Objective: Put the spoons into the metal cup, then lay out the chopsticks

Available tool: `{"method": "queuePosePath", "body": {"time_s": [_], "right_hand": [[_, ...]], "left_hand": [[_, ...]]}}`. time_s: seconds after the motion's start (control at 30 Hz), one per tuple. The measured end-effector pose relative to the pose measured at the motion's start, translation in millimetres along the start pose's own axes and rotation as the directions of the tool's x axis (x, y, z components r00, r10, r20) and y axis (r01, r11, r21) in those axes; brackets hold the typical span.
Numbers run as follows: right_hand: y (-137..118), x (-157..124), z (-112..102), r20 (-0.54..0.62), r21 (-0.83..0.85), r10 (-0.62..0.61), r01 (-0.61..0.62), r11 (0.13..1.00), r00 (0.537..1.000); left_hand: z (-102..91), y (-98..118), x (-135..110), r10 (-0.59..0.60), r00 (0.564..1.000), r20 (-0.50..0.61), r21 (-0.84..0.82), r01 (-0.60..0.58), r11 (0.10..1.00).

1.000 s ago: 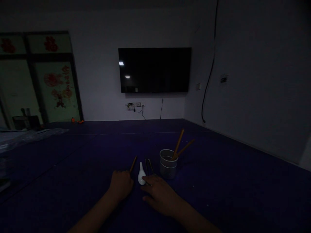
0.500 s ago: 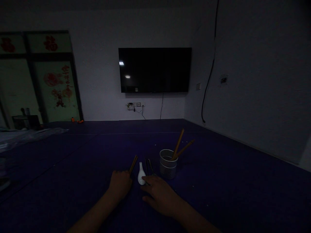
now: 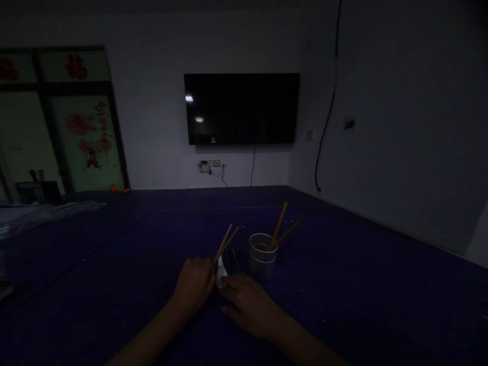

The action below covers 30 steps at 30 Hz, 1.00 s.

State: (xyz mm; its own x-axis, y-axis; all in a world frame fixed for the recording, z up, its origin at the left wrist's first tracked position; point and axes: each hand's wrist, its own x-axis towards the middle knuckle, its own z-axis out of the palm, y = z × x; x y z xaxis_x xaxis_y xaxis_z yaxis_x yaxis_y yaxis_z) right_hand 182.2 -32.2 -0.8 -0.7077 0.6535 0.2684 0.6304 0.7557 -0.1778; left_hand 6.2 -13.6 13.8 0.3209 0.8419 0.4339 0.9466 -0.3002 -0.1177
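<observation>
My left hand (image 3: 195, 284) is closed around a pair of wooden chopsticks (image 3: 227, 241), whose tips stick up and spread apart. Just right of it lies a white spoon (image 3: 221, 274), partly covered by both hands. My right hand (image 3: 249, 305) rests with its fingers apart, fingertips touching the spoon's bowl and the thumb held away. Two thin dark utensils (image 3: 235, 258) show beyond the right fingers; their near ends are hidden, so I cannot tell their kind. A grey metal cup (image 3: 263, 265) stands behind the right hand, holding wooden sticks (image 3: 279, 223) that lean right.
The dark purple surface (image 3: 152, 239) reaches to the back wall. Clear plastic sheeting (image 3: 57, 216) lies at the far left, and small orange items (image 3: 124, 191) sit near the glass door. A television (image 3: 242, 109) hangs on the back wall. The light is dim.
My left hand has moved right and slightly forward, close against the spoon. The chopsticks have swung right and their tips have spread. My right hand stays nearly in place.
</observation>
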Motion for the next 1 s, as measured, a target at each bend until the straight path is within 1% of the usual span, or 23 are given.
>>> {"method": "queuePosePath", "body": {"time_s": [0.1,0.2,0.3,0.4,0.7,0.83,1.0], "right_hand": [[-2,1,0,-0.022,-0.006,0.009,-0.009,1.000,1.000],[-2,1,-1,-0.028,-0.012,0.016,-0.016,1.000,0.999],[-2,2,-1,-0.023,-0.008,0.020,-0.020,1.000,1.000],[-3,2,-1,-0.029,-0.003,0.025,-0.026,1.000,0.999],[-1,3,4,-0.047,0.014,0.062,-0.061,0.998,0.997],[-3,3,2,-0.128,0.051,0.096,-0.090,0.995,0.987],[-9,1,-6,-0.218,0.132,0.209,-0.183,0.974,0.953]], "left_hand": [[6.8,0,-2,0.099,0.991,-0.092,-0.023,-0.101,0.995],[10.9,0,-4,0.183,0.964,-0.191,-0.042,-0.194,0.980],[11.8,-1,-5,0.236,0.930,-0.281,-0.041,-0.257,0.965],[12.4,-2,-5,0.265,0.902,-0.341,-0.038,-0.295,0.955],[17.4,-4,-5,0.328,0.837,-0.437,-0.039,-0.382,0.923],[16.7,-4,-5,0.363,0.810,-0.461,-0.036,-0.426,0.904],[14.3,-5,-7,0.404,0.769,-0.495,-0.029,-0.479,0.877]]}}
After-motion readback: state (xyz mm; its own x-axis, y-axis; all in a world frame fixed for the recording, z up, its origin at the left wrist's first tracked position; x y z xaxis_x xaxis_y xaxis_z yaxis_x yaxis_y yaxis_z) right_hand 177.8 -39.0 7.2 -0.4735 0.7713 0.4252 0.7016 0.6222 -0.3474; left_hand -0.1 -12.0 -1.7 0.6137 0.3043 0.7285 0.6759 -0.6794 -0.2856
